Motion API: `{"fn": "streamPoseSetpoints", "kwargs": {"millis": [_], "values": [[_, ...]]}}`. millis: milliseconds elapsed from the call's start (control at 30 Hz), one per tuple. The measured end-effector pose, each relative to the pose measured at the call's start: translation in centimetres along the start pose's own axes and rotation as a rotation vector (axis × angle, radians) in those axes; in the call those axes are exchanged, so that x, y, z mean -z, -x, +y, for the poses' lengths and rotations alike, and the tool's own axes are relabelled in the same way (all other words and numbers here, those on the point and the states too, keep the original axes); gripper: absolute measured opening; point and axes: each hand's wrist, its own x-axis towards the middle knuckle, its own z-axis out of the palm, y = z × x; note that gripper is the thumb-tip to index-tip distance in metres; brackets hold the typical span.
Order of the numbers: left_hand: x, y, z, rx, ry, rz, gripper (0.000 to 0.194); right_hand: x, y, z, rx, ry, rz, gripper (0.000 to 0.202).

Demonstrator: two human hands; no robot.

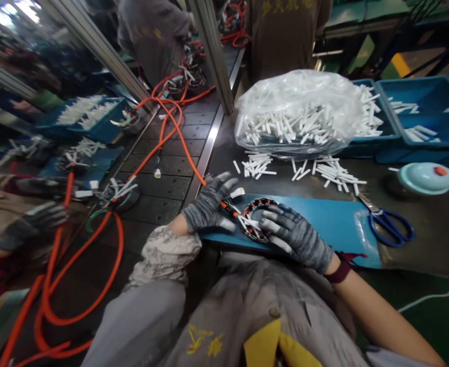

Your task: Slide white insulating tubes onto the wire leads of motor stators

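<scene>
A ring-shaped wound coil [260,210] with copper windings, white sleeves and an orange cable lies on a blue mat [323,219] at the table's near edge. My left hand [209,204], in a grey striped glove, presses on the coil's left side where the cable enters. My right hand [295,237], gloved the same way, grips the coil's right rim with its fingers over the windings. Loose white tubes [323,173] are scattered just behind the mat.
A clear bag of white tubes [300,112] sits behind, beside blue bins [430,117]. Blue scissors [388,224] and a pale blue lid [425,177] lie at right. Orange cables [170,127] cross the conveyor at left. A co-worker's gloved hand [36,219] is at far left; other people stand behind.
</scene>
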Motion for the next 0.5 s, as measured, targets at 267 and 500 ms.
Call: {"fn": "streamPoseSetpoints", "kwargs": {"millis": [267,500], "values": [[-3.5,4.6,-1.6,0.407,-0.267,0.109,0.068,-2.0,-1.7,0.3,-0.129,-0.174,0.027,0.033],[-1.7,5.0,0.0,0.602,-0.146,0.439,0.049,-1.1,-2.1,0.2,-0.171,-0.349,0.064,0.036]]}}
